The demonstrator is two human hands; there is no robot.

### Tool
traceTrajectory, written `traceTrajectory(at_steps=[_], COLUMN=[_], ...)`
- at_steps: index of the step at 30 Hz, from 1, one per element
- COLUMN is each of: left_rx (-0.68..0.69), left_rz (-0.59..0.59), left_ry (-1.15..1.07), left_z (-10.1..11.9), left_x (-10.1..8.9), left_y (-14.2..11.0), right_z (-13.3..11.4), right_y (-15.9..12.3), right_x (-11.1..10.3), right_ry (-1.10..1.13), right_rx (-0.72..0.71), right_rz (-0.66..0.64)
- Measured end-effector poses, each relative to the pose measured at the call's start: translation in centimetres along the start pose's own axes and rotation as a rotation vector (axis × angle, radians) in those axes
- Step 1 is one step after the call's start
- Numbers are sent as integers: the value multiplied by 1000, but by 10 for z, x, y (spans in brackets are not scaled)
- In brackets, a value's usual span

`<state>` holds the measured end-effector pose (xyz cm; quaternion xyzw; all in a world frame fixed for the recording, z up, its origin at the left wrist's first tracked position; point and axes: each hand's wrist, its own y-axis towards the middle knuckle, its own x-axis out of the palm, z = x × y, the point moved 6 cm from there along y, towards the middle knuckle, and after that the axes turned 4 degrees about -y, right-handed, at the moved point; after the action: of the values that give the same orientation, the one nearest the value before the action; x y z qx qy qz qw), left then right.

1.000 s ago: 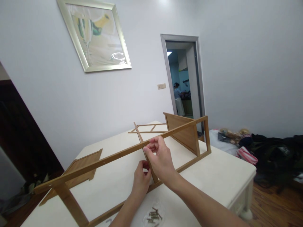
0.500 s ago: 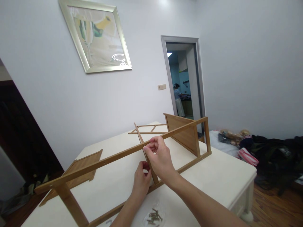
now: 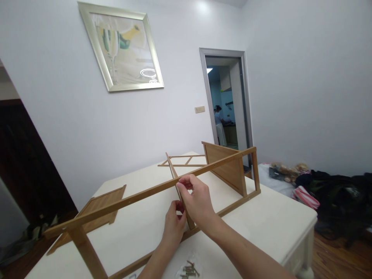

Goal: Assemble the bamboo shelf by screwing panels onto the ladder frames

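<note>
Nearest, thin clear bag (image 3: 194,257) with loose screws (image 3: 190,270) in it. Left hand (image 3: 173,226) half curled beside lower part of crosspiece (image 3: 189,219); grip cannot be told. Right hand (image 3: 199,195) higher, nearer to top rail joint, fingertips almost closed, perhaps on something small. Wooden frame (image 3: 145,192) ahead, long axis left to right; upright panel (image 3: 225,166) farther, rightward.
</note>
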<state>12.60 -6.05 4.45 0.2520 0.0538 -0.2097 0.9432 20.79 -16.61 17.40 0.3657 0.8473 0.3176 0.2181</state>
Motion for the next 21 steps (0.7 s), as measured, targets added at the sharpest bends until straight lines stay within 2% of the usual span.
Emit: traceTrajectory(at_steps=[11,21], left_rx=[-4,24], left_rz=[-12,-8], left_ry=[-25,14], left_z=[-1,1], left_x=[3,3], left_y=[0,1], right_z=[5,-8], right_y=[-7,-8], right_x=[-2,2], right_ry=[-26,-193], right_rx=[-39,-355], right_rz=[39,92])
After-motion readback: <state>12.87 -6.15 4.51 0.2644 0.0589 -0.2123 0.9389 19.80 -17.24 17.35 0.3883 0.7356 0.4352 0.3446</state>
